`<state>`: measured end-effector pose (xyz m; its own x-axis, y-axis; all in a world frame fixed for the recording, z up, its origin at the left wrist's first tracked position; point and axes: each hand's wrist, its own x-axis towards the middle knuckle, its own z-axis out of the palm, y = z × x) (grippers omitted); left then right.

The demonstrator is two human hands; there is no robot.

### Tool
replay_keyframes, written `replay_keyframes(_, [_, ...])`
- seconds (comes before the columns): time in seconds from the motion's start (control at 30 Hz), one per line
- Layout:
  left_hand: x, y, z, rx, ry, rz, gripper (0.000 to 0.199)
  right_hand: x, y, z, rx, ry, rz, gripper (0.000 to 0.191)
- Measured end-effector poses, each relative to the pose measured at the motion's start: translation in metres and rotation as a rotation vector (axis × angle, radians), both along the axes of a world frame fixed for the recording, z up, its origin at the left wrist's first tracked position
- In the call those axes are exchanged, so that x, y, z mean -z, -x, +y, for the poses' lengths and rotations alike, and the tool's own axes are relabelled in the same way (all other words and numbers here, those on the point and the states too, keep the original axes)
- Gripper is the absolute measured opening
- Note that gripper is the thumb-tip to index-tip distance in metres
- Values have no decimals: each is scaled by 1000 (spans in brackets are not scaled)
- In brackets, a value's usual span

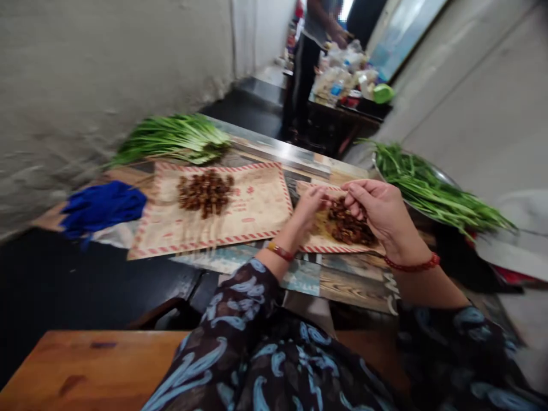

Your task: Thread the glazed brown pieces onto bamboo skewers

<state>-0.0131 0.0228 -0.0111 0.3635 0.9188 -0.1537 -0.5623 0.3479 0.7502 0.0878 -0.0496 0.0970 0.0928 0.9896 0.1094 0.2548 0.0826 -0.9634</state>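
Note:
Over the right-hand paper sheet (314,244) with red striped edges, my right hand (377,211) is closed in a pinch; what it holds, if anything, is too small to make out. Just left of it, my left hand (310,208) has its fingers drawn together, also around something I cannot make out. Dark brown pieces (349,225) lie on that sheet below my hands. On the larger striped paper sheet (261,200) to the left rests a pile of brown pieces (205,191) with thin sticks pointing towards me.
Long green stalks (175,140) lie at the table's back left. A metal bowl (436,171) on the right holds more greens (432,191). Blue gloves or cloth (103,205) sit at the left edge. Beyond the table, a person (306,68) stands by a counter with plastic bags (336,80).

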Motion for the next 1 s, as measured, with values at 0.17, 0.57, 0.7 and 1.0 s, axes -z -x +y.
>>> replay_keyframes(0.17, [-5, 1, 10, -5, -61, 18, 22, 40, -86, -39, 144, 38, -237, 34])
replay_keyframes(0.57, [-23, -2, 10, 49, -93, 154, 19, 85, -196, -117, 492, -26, -872, 25])
replay_keyframes(0.7, [-27, -3, 10, 56, -83, 180, 18, 87, -216, -121, 522, 45, -917, 24])
replay_keyframes(1.0, [-28, 0, 8, 56, -85, 179, 19, 105, -214, -90, 438, 144, -909, 26])
